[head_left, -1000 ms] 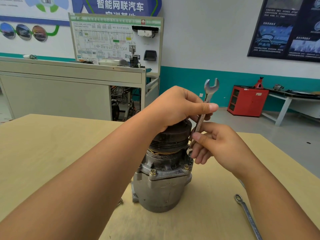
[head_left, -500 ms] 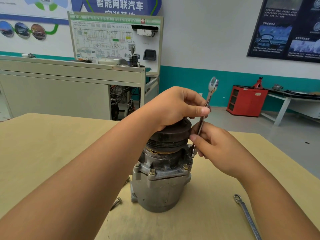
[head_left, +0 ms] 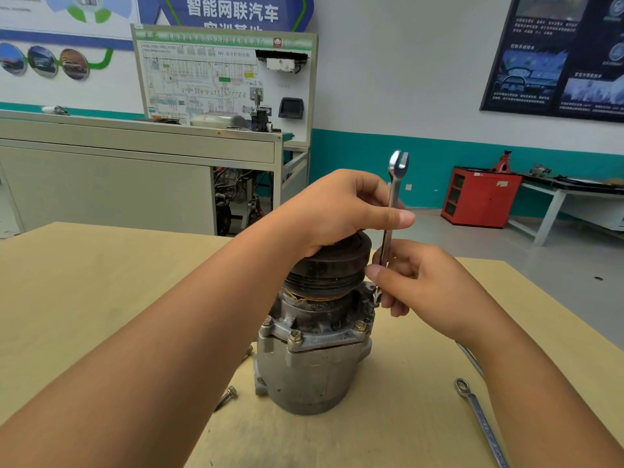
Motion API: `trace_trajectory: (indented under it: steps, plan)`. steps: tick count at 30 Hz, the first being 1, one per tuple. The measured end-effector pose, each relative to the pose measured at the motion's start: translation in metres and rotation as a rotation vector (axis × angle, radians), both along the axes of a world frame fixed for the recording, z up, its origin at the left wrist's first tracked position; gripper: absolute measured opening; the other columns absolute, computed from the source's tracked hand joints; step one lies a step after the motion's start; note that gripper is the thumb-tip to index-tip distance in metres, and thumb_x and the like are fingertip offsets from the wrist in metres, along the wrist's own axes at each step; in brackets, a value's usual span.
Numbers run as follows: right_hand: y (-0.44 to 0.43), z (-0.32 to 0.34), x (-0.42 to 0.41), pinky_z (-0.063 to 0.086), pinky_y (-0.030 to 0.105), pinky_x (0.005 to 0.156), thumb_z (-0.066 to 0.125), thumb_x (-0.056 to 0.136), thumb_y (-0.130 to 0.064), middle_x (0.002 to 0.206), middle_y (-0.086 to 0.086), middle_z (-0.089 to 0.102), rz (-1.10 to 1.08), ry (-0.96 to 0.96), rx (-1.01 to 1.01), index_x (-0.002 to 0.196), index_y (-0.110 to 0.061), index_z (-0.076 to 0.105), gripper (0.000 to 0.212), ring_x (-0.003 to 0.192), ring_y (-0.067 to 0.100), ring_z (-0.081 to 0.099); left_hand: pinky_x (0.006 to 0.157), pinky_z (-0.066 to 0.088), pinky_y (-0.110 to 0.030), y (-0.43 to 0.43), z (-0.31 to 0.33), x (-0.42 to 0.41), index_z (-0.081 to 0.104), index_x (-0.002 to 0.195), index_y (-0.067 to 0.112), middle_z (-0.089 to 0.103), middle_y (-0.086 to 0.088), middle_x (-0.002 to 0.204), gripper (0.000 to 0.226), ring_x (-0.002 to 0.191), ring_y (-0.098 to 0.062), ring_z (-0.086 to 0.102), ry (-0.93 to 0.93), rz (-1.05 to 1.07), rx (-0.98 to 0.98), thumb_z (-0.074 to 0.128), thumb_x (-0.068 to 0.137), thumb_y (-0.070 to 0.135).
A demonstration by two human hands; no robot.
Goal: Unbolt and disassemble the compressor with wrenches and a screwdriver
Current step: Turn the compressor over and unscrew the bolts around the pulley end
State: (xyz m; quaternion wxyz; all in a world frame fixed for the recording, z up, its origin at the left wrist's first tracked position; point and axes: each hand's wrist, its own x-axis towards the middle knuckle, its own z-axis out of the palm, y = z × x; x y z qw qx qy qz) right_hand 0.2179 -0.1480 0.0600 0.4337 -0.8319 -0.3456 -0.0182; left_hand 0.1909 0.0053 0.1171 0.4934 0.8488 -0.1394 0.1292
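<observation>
A grey metal compressor (head_left: pixel 314 363) stands upright on the wooden table (head_left: pixel 84 298), its dark pulley (head_left: pixel 334 265) on top. My left hand (head_left: pixel 341 211) grips the pulley from above, thumb pointing right. My right hand (head_left: pixel 418 282) pinches the lower shaft of a silver wrench (head_left: pixel 393 197) that stands nearly upright beside the pulley. The wrench's open jaw points up; its lower end sits at the housing's right rear edge, hidden by my fingers. Brass-coloured bolts (head_left: pixel 295 336) remain along the front flange.
Two loose bolts (head_left: pixel 229 395) lie on the table left of the compressor base. A second wrench (head_left: pixel 479 420) lies flat at the right, partly under my right forearm. A workbench, a training board and a red cabinet (head_left: pixel 479 197) stand beyond the table.
The upright wrench has turned about its own axis, so its open jaw went from facing me to edge-on and partly back. Its shaft stands more vertical. My left hand stayed on the pulley.
</observation>
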Motion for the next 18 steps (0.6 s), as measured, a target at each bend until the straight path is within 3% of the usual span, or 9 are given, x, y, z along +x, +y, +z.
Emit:
trace_trajectory:
  steps: [3,5,8,11,15,18]
  plan:
    - [0.002,-0.0013,0.0007,0.045,0.02,0.053,0.055,0.093,-0.031,0.054,-0.009,0.06,-0.025,-0.029,-0.01,0.084,-0.028,0.057,0.009,0.05,0.001,0.057,0.084,0.048,-0.025,0.0011,0.0013,-0.0024,0.072,0.086,0.021,0.073,-0.003,0.089,0.005,0.081,-0.008,0.064,0.022,-0.067,0.011,0.07,0.082,0.02]
    - [0.0031,-0.0012,-0.0001,0.042,0.019,0.054,0.053,0.095,-0.029,0.054,-0.011,0.056,-0.027,-0.053,-0.03,0.08,-0.03,0.055,0.015,0.051,-0.003,0.054,0.076,0.049,-0.024,0.0018,0.0014,-0.0023,0.071,0.08,0.021,0.07,-0.003,0.078,0.003,0.072,-0.007,0.061,0.026,-0.072,0.018,0.07,0.081,0.019]
    - [0.0038,-0.0001,-0.0028,0.038,0.022,0.056,0.05,0.097,-0.026,0.06,-0.011,0.054,-0.031,-0.088,-0.059,0.077,-0.03,0.053,0.021,0.056,0.001,0.052,0.061,0.045,-0.016,0.0012,0.0008,-0.0003,0.061,0.065,0.018,0.06,0.009,0.059,0.018,0.057,-0.003,0.054,0.02,-0.047,0.008,0.073,0.079,0.018]
    - [0.0044,0.0012,-0.0038,0.038,0.023,0.056,0.05,0.097,-0.026,0.062,-0.009,0.055,-0.041,-0.105,-0.072,0.079,-0.028,0.053,0.018,0.059,0.005,0.051,0.062,0.043,-0.023,0.0003,-0.0001,0.0008,0.057,0.063,0.017,0.055,0.01,0.054,0.023,0.056,-0.006,0.05,0.009,-0.016,0.017,0.075,0.077,0.02]
    - [0.0042,0.0016,-0.004,0.042,0.022,0.052,0.05,0.097,-0.026,0.05,-0.008,0.06,-0.027,-0.071,-0.065,0.084,-0.024,0.053,0.014,0.045,0.002,0.052,0.064,0.041,-0.029,-0.0013,-0.0003,-0.0002,0.055,0.06,0.019,0.054,0.008,0.054,0.027,0.058,-0.01,0.048,-0.003,0.011,0.025,0.077,0.074,0.024]
    - [0.003,0.0013,-0.0029,0.046,0.025,0.053,0.053,0.095,-0.027,0.054,-0.003,0.065,0.001,-0.039,-0.029,0.092,-0.027,0.052,0.003,0.045,0.006,0.056,0.063,0.039,-0.031,-0.002,-0.0002,-0.0009,0.052,0.057,0.019,0.052,-0.004,0.063,0.032,0.061,-0.017,0.044,-0.02,0.049,0.024,0.079,0.073,0.028]
